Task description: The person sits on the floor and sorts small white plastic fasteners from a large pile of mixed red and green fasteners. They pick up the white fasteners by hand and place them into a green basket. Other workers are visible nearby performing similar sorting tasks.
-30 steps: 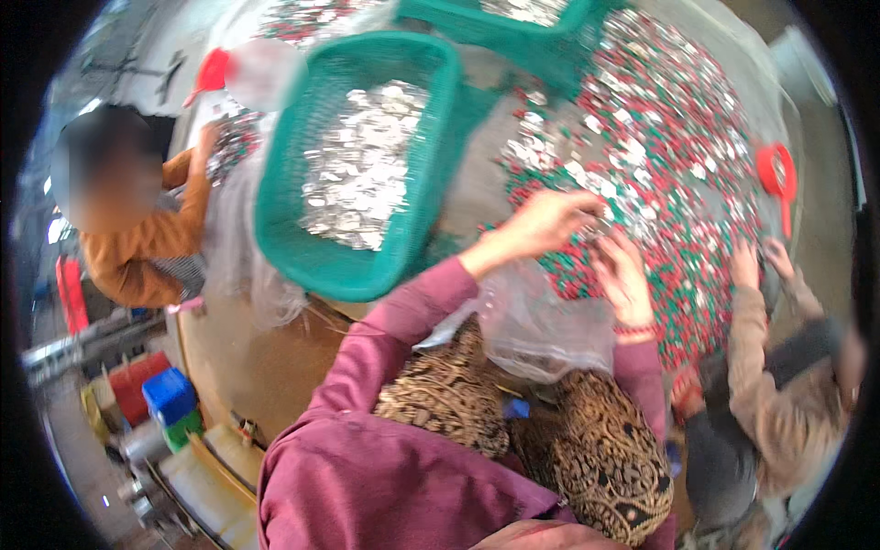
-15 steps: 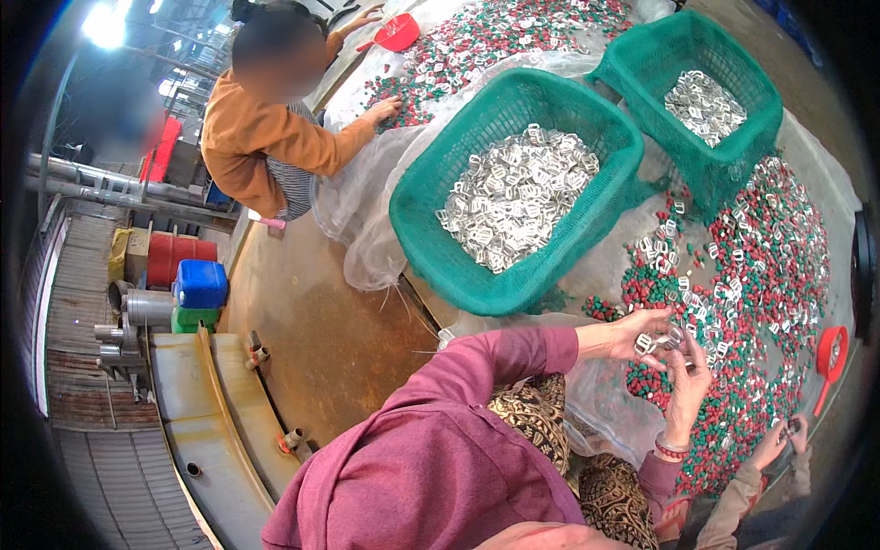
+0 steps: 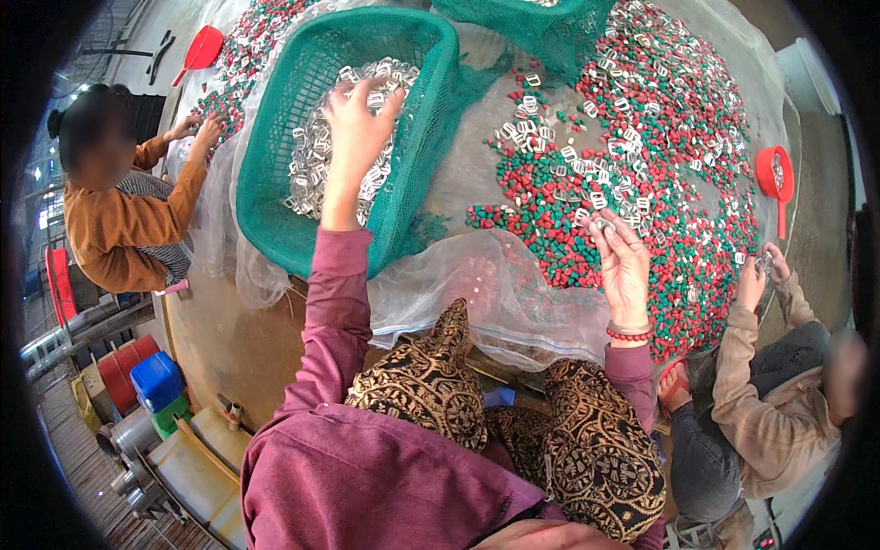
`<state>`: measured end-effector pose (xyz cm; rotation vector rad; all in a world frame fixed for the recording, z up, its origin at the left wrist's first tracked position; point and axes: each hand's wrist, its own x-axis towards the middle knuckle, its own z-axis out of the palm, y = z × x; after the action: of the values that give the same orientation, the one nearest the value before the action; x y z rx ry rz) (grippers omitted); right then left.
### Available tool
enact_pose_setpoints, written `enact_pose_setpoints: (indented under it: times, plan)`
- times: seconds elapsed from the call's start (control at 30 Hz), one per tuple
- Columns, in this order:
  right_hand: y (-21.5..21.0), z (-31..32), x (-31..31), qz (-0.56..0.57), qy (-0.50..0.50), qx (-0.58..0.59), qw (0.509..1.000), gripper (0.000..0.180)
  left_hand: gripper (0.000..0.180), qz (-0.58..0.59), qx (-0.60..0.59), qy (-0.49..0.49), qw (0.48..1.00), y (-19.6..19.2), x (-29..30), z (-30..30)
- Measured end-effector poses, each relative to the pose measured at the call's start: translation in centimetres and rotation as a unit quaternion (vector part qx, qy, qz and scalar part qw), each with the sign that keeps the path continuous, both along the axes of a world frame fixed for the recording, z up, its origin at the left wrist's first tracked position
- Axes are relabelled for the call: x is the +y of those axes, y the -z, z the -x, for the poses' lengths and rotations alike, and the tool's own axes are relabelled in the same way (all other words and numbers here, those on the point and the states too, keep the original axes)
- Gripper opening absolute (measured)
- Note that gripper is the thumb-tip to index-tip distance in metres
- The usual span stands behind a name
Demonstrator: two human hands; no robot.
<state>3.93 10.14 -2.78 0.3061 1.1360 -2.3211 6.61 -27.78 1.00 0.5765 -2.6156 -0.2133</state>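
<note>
My left hand (image 3: 360, 128) is over the green mesh-lined basket (image 3: 261, 174), its fingers spread and nothing visible in them. Below it lies a heap of silver metal strap buckles (image 3: 310, 165). My right hand (image 3: 625, 266), with a red bead bracelet at the wrist, hovers above the near part of a spread of small red and green pebble-like pieces (image 3: 561, 255). Its thumb and fingers pinch a silver buckle (image 3: 601, 225), partly hidden by the fingertips. More loose buckles (image 3: 598, 199) lie scattered among the pieces.
A second green basket (image 3: 522, 27) stands at the far edge. White netting (image 3: 467, 266) lies under the spread. A co-worker in orange (image 3: 128, 220) sits at the left, another in beige (image 3: 779, 412) at the right. Red scoops (image 3: 200, 50) lie near both.
My hands have parted: the left has gone from beside the right to above the basket and opened, while the right stays over the pieces. The head view has turned.
</note>
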Motion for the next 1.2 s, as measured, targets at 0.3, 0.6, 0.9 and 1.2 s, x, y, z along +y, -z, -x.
enact_pose_setpoints:
  times: [0.3,0.6,0.9,1.2]
  plan:
    - [0.2,-0.7,-1.9,-0.261,-0.023,0.091,0.961,0.028,0.047,-0.404,-0.041,0.385,0.829,3.9,18.1,-0.1]
    - [2.6,-1.6,0.2,-0.241,-0.044,0.103,0.964,0.038,0.021,-0.521,-0.016,0.334,0.785,4.7,21.4,-1.1]
    - [-0.6,-0.4,0.3,-0.257,-0.06,0.159,0.951,0.033,0.027,-0.377,0.024,0.406,0.832,3.3,22.0,-1.4]
    - [-1.3,-1.4,-0.9,-0.287,-0.052,0.172,0.941,0.032,0.024,-0.432,0.007,0.375,0.82,3.4,21.5,-1.6]
